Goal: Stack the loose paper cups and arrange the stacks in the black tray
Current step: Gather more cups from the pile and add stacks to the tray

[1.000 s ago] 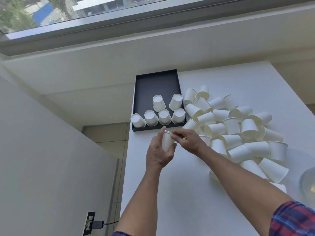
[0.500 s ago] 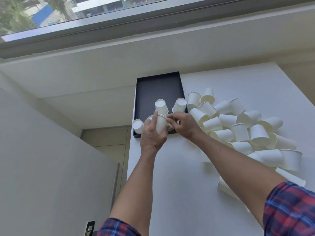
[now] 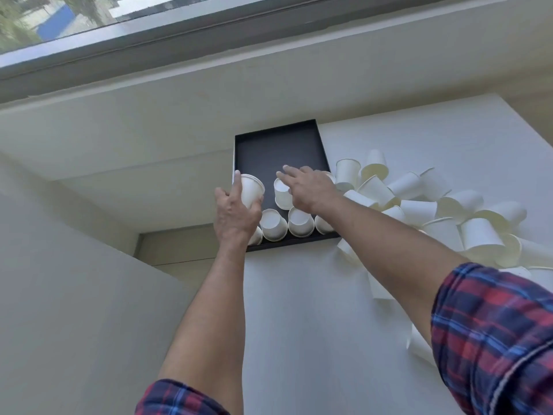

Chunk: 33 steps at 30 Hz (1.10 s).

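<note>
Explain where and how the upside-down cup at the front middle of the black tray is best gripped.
Grip the cup around its tapered side wall just below the flat base, from above. It stands rim-down, and neighbours crowd both sides, so likely only the narrow top is free.

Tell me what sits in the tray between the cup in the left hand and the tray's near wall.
In the head view, upside-down cups in the near row lie between the held cup and the black tray near wall; the left hand covers part.

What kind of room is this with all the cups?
Probably an office or flat high up in a city building. A big window shows other buildings outside, and a plain white table by the wall holds a black tray and paper cups.
</note>
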Motion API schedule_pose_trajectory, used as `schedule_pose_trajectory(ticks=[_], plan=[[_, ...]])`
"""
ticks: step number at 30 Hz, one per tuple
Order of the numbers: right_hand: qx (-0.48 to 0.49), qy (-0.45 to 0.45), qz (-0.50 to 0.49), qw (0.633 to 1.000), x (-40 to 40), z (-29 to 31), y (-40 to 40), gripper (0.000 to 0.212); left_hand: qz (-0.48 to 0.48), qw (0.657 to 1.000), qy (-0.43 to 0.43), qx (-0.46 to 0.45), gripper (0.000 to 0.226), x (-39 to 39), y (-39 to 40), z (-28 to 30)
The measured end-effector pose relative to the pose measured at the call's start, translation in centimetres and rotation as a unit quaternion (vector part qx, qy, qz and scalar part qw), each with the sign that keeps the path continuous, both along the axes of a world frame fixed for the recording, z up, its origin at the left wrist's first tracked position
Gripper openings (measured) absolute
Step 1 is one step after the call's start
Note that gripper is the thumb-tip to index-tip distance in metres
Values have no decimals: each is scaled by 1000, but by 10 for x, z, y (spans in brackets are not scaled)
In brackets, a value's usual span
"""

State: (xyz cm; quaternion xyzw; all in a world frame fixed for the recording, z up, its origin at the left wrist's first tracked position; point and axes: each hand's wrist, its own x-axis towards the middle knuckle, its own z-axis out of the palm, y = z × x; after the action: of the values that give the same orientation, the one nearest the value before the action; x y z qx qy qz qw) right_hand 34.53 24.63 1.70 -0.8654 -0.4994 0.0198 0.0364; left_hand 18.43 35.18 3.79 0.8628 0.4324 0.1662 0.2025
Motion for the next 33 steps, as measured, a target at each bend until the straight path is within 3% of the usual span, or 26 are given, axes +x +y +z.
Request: schedule_pose_trajectory(ticks=[6,10,13,20,26,33], plan=[[-61,-33,27,997,-8,-14,15,62,-7,1000,10,-18,51,21,13,0],[-31,-32,20,999,-9,-11,18,55,-14,999,27,-35,43,30,18,-8],[4,-33,18,999,-9,-6,20,38,-20,998,51,-38,44,36,21,-16],[19,-19,-27,999,-4,-3,15,31,-48,995,77,-38,61,49,22,-26],[30,-3,-37,999,2,-9,8,31,-68,993,87,-33,51,58,17,-32],[14,14,-36,999,3,-13,-4,46,-40,993,71,-82,48,58,9,-27]])
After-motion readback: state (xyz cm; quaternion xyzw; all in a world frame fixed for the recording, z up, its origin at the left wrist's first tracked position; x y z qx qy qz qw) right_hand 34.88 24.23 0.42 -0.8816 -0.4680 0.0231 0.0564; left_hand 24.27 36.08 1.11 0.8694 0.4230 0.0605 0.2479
